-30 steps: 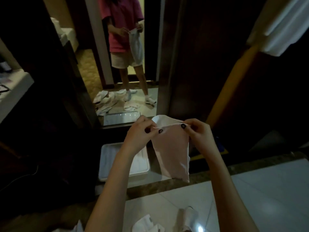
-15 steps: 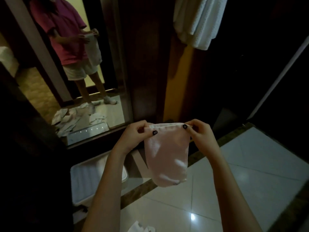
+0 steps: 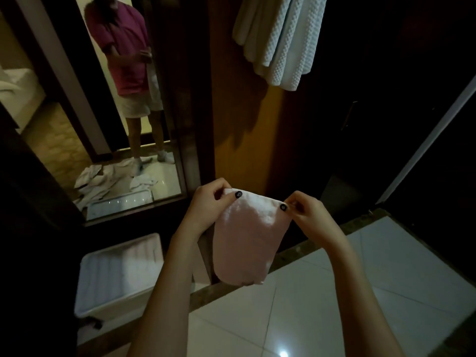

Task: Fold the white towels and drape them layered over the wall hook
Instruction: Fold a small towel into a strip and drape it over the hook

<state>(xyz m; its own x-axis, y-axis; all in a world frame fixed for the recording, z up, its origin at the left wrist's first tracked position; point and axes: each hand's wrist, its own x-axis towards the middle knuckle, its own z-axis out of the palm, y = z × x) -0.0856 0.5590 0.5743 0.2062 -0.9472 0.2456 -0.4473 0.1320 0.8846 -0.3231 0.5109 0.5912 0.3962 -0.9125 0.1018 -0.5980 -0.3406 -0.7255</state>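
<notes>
While white towels (image 3: pixel 278 39) hang above, the left hand (image 3: pixel 206 207) and right hand (image 3: pixel 306 215) each pinch a top corner of the folded towel (image 3: pixel 247 240).

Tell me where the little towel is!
In the head view, the little towel hangs at centre, pinched at its top corners by the left hand and right hand, below the hanging towels.
</notes>
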